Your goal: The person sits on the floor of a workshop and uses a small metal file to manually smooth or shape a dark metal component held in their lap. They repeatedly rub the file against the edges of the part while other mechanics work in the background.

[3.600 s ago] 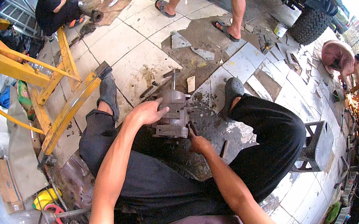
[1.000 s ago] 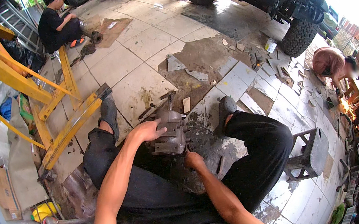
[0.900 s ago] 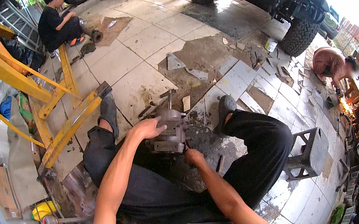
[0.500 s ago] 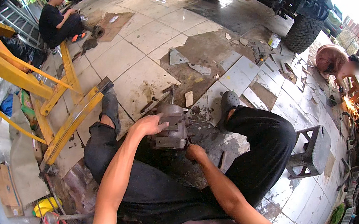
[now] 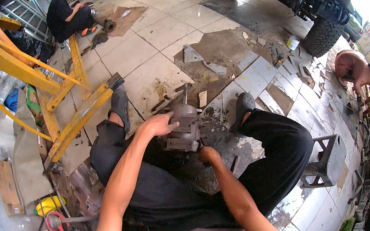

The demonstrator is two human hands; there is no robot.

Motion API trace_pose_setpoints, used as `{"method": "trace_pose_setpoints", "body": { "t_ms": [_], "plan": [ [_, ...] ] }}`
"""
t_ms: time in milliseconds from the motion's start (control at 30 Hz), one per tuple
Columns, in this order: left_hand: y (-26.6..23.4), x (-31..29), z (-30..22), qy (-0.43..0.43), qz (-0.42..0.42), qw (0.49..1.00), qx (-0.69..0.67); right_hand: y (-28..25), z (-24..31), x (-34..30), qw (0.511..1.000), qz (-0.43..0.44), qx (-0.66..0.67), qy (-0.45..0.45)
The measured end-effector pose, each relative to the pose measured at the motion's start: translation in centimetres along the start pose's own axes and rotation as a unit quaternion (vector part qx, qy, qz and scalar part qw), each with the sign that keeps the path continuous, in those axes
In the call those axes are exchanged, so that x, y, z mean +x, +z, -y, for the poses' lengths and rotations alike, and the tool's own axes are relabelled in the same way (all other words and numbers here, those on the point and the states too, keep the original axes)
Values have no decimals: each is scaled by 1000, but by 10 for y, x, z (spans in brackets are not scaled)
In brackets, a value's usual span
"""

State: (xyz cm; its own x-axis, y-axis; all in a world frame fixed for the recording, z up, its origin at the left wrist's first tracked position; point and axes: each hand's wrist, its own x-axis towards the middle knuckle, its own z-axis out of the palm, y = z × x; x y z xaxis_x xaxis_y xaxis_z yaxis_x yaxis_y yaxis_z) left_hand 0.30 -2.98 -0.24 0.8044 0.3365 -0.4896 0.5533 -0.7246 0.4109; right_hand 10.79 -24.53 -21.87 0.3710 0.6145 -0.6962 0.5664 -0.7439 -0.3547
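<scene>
Between my bent legs stands a greasy grey metal gearbox housing (image 5: 185,132), with a bright shaft (image 5: 186,94) sticking out of its far end. My left hand (image 5: 160,124) grips the housing's left side, thumb lying over the top. Low at its right side, my right hand (image 5: 209,154) is closed in a fist-like grip close against the metal. Whatever those fingers hold is hidden by the hand and too dark to make out.
A yellow steel frame (image 5: 76,122) stands at left, a dark plastic stool (image 5: 328,160) at right. Broken tiles (image 5: 214,68) lie ahead, before a vehicle's wheel (image 5: 323,38). One person (image 5: 65,15) sits far left; another (image 5: 353,65) bends far right. A red-handled tool (image 5: 55,222) lies near left.
The whole view has shifted slightly, moving the scene rightward in the picture. Both hands keep their places at the housing. Sparks beside the person at far right are gone.
</scene>
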Motion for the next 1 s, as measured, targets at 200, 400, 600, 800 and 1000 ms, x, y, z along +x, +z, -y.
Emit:
{"method": "trace_pose_setpoints", "body": {
  "t_ms": [200, 400, 600, 800, 1000],
  "plan": [
    [-2, 0, -3, 1, 17, 1000, -7, -7, 5, -5, 1000, 23, -7, -18],
    [1, 1, -3, 6, 13, 1000, -6, 9, -15, 32, 988, 12, -128, -85],
    [2, -1, 1, -3, 13, 1000, -9, 15, -17, 38, 996, 10, -36, -75],
    [4, 3, 1, 15, 2, 1000, -4, 39, -37, 62, 998, -24, 63, 8],
    [0, -1, -5, 16, 7, 1000, 6, 43, -44, 68, 995, -38, -51, -78]
  ]
}}
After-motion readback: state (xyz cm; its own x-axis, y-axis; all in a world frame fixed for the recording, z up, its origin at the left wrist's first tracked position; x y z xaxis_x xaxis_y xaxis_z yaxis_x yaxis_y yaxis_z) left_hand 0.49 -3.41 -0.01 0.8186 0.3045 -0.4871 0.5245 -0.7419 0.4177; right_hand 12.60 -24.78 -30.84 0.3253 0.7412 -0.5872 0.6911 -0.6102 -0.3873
